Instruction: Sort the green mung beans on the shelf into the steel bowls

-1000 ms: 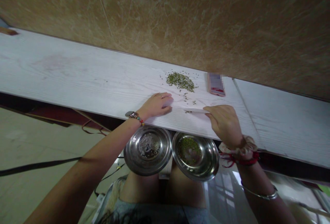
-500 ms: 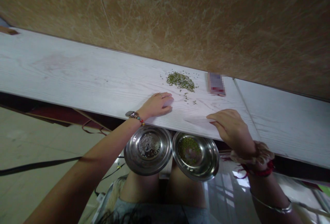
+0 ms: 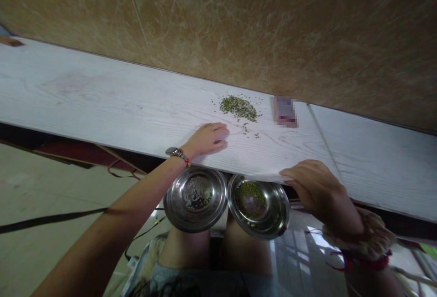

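Observation:
My left hand lies flat on the white wooden table, fingers together and stretched out, just left of a few stray green beans. My right hand is at the table's near edge, its fingers pinching a thin white card that reaches over the rim above the right steel bowl, which holds green beans. The left steel bowl holds pale grains. Both bowls rest on my lap. A small pile of green beans lies farther back on the table.
A pink phone lies right of the bean pile near the brown marbled wall. A seam divides the tabletop on the right. Black cables run across the tiled floor at the left.
My right hand has drawn the white card back across the table to its near edge, over the right bowl. My left hand has stayed put.

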`<state>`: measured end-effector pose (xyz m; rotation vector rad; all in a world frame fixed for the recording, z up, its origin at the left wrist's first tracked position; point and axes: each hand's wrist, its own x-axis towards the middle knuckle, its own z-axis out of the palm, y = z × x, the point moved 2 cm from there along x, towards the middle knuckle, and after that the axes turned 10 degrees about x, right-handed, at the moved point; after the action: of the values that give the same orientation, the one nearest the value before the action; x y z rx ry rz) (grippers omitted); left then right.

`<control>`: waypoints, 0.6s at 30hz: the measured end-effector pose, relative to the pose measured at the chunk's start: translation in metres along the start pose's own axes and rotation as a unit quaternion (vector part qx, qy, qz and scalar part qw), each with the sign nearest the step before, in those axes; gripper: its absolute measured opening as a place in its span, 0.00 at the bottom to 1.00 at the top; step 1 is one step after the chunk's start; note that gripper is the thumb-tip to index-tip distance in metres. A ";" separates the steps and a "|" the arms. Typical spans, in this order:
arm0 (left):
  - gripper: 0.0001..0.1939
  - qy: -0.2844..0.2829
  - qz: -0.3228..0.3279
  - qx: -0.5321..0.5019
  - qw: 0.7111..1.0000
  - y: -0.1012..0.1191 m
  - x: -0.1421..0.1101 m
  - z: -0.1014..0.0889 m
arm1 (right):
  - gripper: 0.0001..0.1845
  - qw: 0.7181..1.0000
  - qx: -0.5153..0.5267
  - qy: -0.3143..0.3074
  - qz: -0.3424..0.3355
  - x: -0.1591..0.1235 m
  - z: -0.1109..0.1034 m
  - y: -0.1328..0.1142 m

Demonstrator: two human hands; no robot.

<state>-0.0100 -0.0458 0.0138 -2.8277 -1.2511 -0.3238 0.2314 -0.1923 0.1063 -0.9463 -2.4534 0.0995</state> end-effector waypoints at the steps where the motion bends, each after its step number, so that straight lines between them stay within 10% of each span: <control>1: 0.19 -0.004 -0.002 0.000 1.000 0.000 0.000 0.000 | 0.11 1.000 0.007 -0.005 -0.001 0.000 -0.002 -0.002; 7: 0.20 -0.003 -0.001 -0.003 1.000 0.000 0.000 0.000 | 0.08 0.999 -0.040 0.034 -0.007 0.000 -0.006 0.003; 18: 0.20 -0.016 -0.017 0.029 0.999 0.003 -0.004 -0.001 | 0.11 0.941 -0.212 0.250 0.080 0.004 0.037 0.085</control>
<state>-0.0106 -0.0505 0.0137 -2.7767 -1.2927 -0.2396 0.2625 -0.1216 0.0557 -1.1780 -1.9502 -0.5679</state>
